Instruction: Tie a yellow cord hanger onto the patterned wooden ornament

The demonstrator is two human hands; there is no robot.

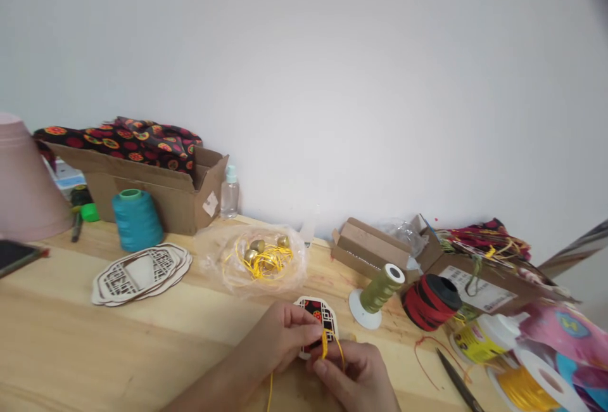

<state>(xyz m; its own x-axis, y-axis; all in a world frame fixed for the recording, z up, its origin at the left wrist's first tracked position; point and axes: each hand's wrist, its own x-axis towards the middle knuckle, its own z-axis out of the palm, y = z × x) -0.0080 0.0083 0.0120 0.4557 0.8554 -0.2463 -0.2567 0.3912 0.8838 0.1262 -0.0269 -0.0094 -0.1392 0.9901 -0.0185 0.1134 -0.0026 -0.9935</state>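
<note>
Between my two hands is a length of yellow cord (325,343), bunched into a short upright loop or knot. My left hand (280,339) pinches its upper part between thumb and fingertips. My right hand (354,371) closes on its lower part, with a loop of the cord arching over the fingers. One strand hangs below my left hand. Just behind the hands lies a cut-out wooden plaque (331,310) with lattice edges and dark flowered fabric in its middle. My hands cover its lower part, so I cannot tell whether the cord is attached to it.
A plastic bag (216,266) holds brass bells and yellow cord. Wooden cut-outs (142,272) are stacked left, near a teal thread cone (137,222) and fabric-filled box (142,187). Right are a green spool (380,288), red-black cord roll (430,304), scissors (456,379), glue bottle (484,339) and yellow spool (529,390).
</note>
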